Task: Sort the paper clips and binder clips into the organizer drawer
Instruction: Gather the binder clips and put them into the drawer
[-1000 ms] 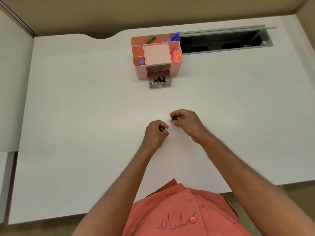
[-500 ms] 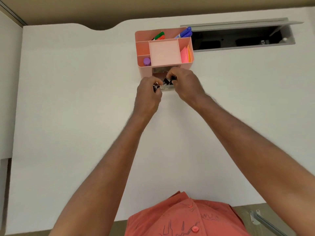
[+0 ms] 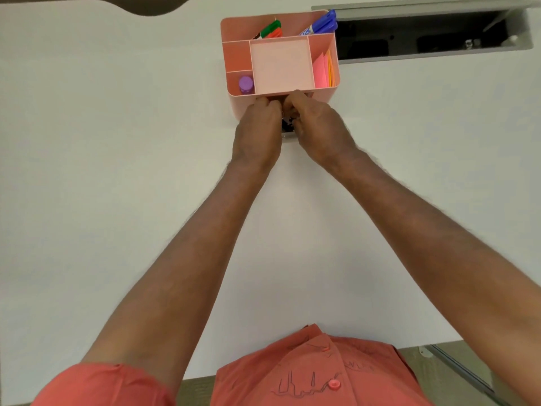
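While both hands crowd the drawer [image 3: 288, 136] | left hand [image 3: 257, 131], right hand [image 3: 320, 127] fingers curled, grip unclear.

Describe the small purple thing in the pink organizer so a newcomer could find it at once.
Find the pink organizer at the far edge of the white desk. In its front-left compartment, just beyond the left hand, stands a purple round-capped item. It is the only purple thing; the markers sit in the back row.
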Motion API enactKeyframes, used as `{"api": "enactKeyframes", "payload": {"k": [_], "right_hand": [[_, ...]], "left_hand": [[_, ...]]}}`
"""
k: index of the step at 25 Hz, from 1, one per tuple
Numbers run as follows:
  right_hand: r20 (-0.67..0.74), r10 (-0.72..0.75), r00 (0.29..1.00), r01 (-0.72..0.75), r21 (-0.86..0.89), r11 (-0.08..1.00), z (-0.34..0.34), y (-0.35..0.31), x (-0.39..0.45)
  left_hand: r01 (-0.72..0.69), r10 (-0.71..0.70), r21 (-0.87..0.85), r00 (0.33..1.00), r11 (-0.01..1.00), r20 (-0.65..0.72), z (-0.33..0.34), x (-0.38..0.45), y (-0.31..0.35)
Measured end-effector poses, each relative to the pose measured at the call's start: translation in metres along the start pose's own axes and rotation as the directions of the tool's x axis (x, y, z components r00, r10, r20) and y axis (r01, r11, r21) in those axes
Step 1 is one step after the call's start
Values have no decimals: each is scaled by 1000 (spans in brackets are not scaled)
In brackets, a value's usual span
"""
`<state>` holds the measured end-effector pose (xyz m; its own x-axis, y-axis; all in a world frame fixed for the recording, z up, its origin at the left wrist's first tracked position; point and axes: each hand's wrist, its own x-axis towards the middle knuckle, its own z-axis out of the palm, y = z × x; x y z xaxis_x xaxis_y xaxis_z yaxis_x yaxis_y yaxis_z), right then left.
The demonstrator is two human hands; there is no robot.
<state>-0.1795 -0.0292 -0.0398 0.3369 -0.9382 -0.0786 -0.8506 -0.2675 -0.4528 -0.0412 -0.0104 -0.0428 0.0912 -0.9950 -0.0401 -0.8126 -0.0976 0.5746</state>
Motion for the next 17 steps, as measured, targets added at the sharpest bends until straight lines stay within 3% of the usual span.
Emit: {"api": "enactKeyframes", "payload": {"k": [5, 8, 11, 15, 17], "right_hand": [[-33, -40, 999, 44, 125, 991, -1, 5, -10], [-11, -35, 999, 36, 124, 992, 2, 9, -13], [-81, 6, 997, 8, 175, 984, 4, 11, -17], [-193, 167, 967, -66, 442, 895, 7, 5, -36], [-132, 380, 915, -208, 654, 727, 11, 0, -48]], "left_hand": [[77, -77, -4, 995, 997, 68, 5, 3, 2], [-25, 13, 123, 995, 992, 96, 2, 0, 1], [-106, 95, 191, 993, 976, 64, 0, -6, 1], [-90, 90, 1, 994, 996, -55, -3, -18, -7], [-13, -23, -224, 988, 975, -156, -7, -26, -11]]}}
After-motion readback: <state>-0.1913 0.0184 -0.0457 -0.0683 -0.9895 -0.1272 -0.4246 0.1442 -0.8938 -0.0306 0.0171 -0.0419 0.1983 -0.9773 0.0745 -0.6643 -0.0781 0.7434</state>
